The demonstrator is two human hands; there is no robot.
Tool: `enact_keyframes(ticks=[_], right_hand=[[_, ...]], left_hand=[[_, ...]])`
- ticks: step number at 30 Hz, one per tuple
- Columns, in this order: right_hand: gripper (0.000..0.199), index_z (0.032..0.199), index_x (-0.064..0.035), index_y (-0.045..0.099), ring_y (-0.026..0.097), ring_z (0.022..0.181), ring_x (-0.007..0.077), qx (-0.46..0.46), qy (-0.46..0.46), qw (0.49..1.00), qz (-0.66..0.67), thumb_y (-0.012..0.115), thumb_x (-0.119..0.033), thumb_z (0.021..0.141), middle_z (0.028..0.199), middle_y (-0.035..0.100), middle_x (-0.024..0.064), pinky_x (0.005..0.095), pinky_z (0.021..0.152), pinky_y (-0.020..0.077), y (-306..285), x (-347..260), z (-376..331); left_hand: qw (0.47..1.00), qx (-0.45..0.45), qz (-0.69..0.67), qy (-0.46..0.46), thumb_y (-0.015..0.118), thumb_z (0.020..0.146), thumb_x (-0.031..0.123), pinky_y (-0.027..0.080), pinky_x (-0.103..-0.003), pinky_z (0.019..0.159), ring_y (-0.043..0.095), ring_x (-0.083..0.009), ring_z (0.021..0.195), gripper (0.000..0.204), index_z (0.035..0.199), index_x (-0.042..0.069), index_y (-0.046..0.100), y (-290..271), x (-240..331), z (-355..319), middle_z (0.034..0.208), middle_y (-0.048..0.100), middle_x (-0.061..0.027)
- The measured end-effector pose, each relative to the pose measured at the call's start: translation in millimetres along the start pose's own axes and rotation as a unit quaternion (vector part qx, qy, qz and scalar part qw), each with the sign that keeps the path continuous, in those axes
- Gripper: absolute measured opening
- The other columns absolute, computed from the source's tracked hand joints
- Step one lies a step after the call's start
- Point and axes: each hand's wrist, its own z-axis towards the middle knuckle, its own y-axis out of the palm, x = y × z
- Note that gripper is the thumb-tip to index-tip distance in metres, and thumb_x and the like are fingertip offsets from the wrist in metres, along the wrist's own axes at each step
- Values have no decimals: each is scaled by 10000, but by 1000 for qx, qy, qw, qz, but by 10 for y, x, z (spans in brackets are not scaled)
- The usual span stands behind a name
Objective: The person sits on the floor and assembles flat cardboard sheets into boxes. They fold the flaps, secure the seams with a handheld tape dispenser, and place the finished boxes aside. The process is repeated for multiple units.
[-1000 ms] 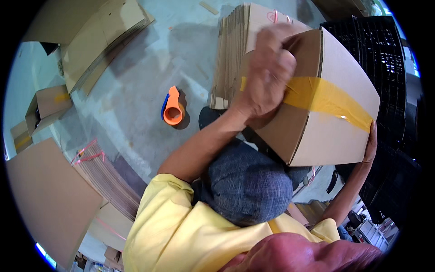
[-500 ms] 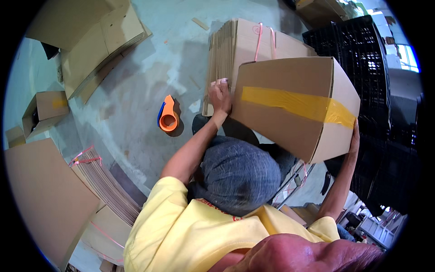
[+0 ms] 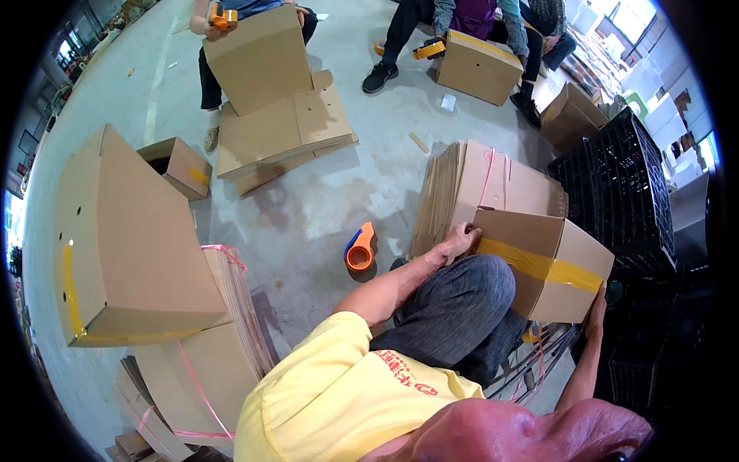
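Observation:
A taped cardboard box [image 3: 514,235] is held up over my right leg, with yellow tape [image 3: 531,266] running across its side and round the corner. My left hand [image 3: 460,240] is closed at the box's upper left edge, its fingers curled. Against the lower right side of the box presses my right hand [image 3: 596,314], partly hidden behind it. Behind the box leans a bundle of flattened cartons [image 3: 469,181] tied with pink string. On the floor left of my knee lies an orange tape dispenser [image 3: 359,250] with a blue part.
Black plastic crates [image 3: 616,189] stand stacked at the right. A large taped box [image 3: 146,246] sits on bundled cartons [image 3: 204,377] at the left. Ahead, one co-worker's hand [image 3: 218,19] holds a tape dispenser above a carton [image 3: 265,58]; others handle another box [image 3: 479,69].
My view has swung up and to the left, bringing co-workers and the large left box into sight. Both hands stay on the held box.

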Motion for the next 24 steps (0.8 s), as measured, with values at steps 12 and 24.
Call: enact_keyframes(ticks=[12, 24], right_hand=[[618, 1485, -25, 565, 637, 1279, 231, 122, -145, 952, 239, 449, -505, 1113, 1420, 654, 129, 371, 1065, 519, -847, -186, 121], [548, 1225, -37, 695, 548, 1380, 381, -59, -576, 679, -451, 859, -328, 791, 1364, 662, 236, 498, 1275, 253, 1062, -2264, -1773]], left_hand=[[932, -152, -169, 281, 729, 973, 207, 521, -343, 898, 635, -156, 1006, 304, 1164, -16, 651, -246, 3213, -768, 1018, 693, -56], [673, -268, 471, 503, 733, 897, 122, 508, -491, 801, 646, -388, 873, 154, 1004, 60, 642, 406, 3606, -1065, 893, 685, -162]])
